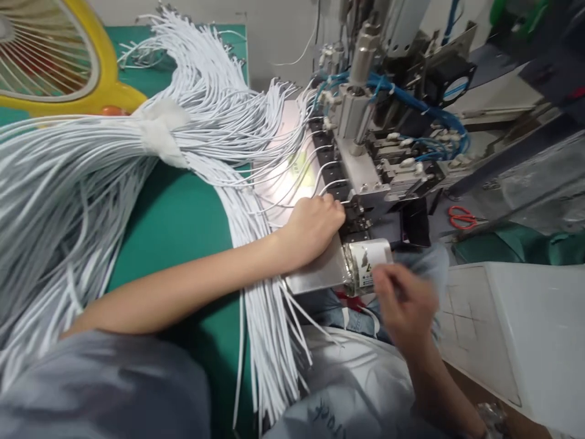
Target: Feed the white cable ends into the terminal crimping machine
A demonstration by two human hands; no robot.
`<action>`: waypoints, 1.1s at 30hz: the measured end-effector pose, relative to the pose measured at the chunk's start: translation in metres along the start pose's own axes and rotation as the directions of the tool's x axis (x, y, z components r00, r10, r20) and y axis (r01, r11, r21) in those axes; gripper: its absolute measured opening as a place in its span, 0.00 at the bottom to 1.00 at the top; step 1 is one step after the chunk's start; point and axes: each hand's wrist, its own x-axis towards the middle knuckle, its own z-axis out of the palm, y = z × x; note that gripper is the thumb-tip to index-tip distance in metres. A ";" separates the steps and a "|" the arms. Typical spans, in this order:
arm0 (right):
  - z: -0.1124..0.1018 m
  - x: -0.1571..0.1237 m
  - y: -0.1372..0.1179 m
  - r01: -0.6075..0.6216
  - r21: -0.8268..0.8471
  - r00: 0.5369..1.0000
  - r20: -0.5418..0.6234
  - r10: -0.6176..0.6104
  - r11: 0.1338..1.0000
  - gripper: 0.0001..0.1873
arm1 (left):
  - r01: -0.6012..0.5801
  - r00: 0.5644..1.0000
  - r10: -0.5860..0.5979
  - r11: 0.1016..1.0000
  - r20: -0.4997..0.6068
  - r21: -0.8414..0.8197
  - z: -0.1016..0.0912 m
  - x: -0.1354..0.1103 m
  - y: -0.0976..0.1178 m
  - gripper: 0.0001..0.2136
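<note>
My left hand (315, 222) is closed, its knuckles up, at the near end of a row of black clamps (331, 161) on a metal press machine (354, 122). What its fingers hold is hidden beneath them. White cables (219, 146) run from a large tied bundle into the clamps, side by side. My right hand (406, 299) is curled, thumb against the fingers, and blurred by motion; I cannot make out anything in it. Just left of it, a small labelled container (368, 262) is fixed at the end of a metal plate (317, 271).
A white tie (164, 131) gathers the cables on the green table (178, 213). A yellow fan (105, 61) stands at the far left. Blue air tubes (411, 100) loop over the machine. Red-handled scissors (464, 217) lie to the right, beyond a white board (516, 329).
</note>
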 end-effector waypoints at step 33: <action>-0.003 0.018 0.016 0.026 0.732 0.981 -0.151 0.125 0.681 0.05 | -0.497 0.868 0.261 0.435 -0.423 -0.751 0.001 -0.016 0.031 0.07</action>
